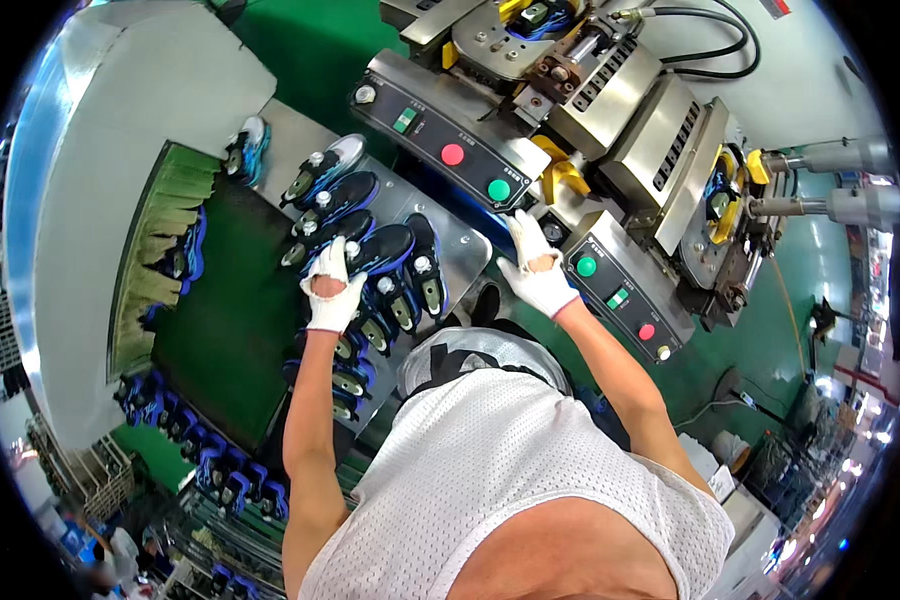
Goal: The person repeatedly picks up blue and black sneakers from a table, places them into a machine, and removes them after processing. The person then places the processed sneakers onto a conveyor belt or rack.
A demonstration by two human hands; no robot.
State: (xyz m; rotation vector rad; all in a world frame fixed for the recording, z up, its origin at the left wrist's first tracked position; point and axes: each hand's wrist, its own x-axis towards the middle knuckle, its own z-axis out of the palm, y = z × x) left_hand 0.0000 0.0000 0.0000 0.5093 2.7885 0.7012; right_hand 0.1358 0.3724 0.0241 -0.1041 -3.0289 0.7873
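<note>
Both my hands wear white gloves with a cut-out on the back. My left hand point(332, 292) is over the shoes on a metal table point(467, 240), fingers stretched forward and thumb apart. Its fingertips are by a black shoe with a blue edge point(382, 250); whether they touch it I cannot tell. Another black-and-blue shoe point(425, 265) stands to the right of that one. My right hand point(540, 268) is open, fingers extended and thumb out, in the gap between two machine control panels. Nothing shows in it. Its fingertips are close to the machine's front edge.
The left panel point(400, 105) and right panel point(620, 275) carry red and green buttons. Steel clamping machines point(620, 120) stand behind, holding shoes. At left, a conveyor point(220, 290) runs through a grey housing point(100, 120) with a strip curtain point(155, 260). More shoes point(200, 450) line it.
</note>
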